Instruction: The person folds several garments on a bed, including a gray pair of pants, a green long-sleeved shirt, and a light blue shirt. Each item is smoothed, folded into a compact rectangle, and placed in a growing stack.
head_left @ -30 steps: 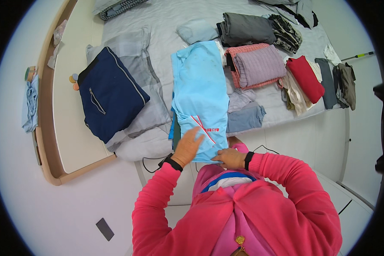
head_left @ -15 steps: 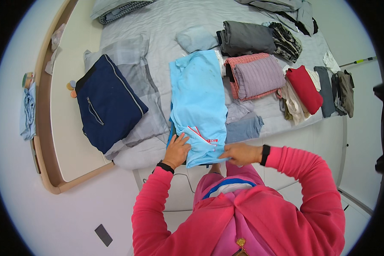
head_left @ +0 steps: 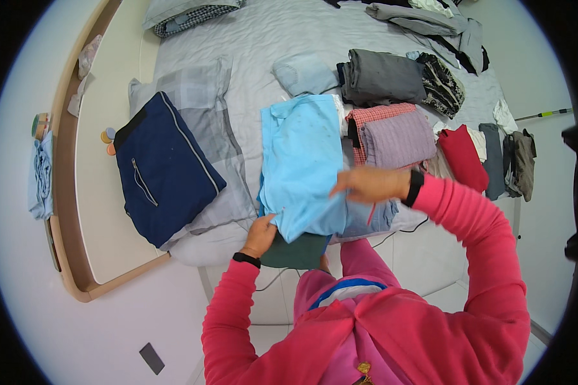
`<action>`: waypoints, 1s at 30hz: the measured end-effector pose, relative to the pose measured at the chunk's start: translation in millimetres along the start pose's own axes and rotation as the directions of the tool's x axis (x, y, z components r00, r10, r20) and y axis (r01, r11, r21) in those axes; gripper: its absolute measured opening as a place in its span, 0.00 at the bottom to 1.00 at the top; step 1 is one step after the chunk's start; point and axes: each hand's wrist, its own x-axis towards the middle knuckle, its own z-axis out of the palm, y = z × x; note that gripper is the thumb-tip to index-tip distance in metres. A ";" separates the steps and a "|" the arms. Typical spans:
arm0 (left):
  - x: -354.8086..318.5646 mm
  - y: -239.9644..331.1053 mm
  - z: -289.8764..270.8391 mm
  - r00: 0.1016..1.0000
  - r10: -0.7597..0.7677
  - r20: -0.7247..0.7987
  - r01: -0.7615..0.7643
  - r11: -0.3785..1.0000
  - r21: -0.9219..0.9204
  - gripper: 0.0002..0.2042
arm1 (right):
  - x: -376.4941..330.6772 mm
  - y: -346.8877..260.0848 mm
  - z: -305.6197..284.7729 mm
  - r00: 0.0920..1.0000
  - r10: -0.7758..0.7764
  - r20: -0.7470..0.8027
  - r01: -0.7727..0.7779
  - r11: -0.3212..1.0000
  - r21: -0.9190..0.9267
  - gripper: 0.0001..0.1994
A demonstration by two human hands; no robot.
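A light blue shirt lies lengthwise at the bed's near edge, partly folded. My left hand is closed on its near left corner, thumb on top. Over the shirt's right side, my right hand grips its near hem and holds it raised; motion blurs the fingers slightly. A bit of red trim shows below that hand. Under the shirt, a dark green cloth pokes out toward me.
Left of the shirt, a folded navy garment rests on a grey checked pillow. To the right are a mauve folded cloth, a dark grey pile and a red garment. A pale headboard borders the left side.
My right hand has moved up and away from me, carrying the shirt's near hem with it. The dark green cloth beneath is now uncovered. My left hand stays near the left corner.
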 end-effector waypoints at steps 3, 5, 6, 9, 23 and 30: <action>25.7 9.6 -13.4 0.986 -0.166 0.001 0.150 0.885 -0.441 0.11 | 25.8 32.7 -47.1 0.899 -0.023 -0.437 -0.120 0.947 -0.297 0.20; 43.9 16.1 -14.2 0.991 -0.135 0.008 0.108 0.752 -0.651 0.12 | 36.3 45.0 -47.4 0.807 0.005 -0.591 -0.252 0.907 -0.337 0.19; 50.9 18.2 -11.1 0.995 -0.104 0.005 0.083 0.768 -0.635 0.15 | 39.1 52.1 -43.6 0.727 -0.067 -0.683 -0.269 0.888 -0.374 0.19; 61.2 16.0 -8.7 0.950 -0.298 0.090 0.301 0.804 -0.512 0.16 | 38.6 68.4 7.7 0.863 0.340 -0.374 -0.399 0.912 -0.091 0.19; 56.3 47.1 -32.5 0.973 -0.231 -0.016 0.190 0.837 -0.513 0.13 | 15.8 91.9 121.8 0.583 0.691 -0.427 -0.271 0.660 0.700 0.15; 23.9 32.8 -28.0 0.954 -0.285 -0.089 0.263 0.943 -0.203 0.19 | -6.3 55.6 133.4 0.559 0.717 -0.417 0.049 0.473 0.880 0.17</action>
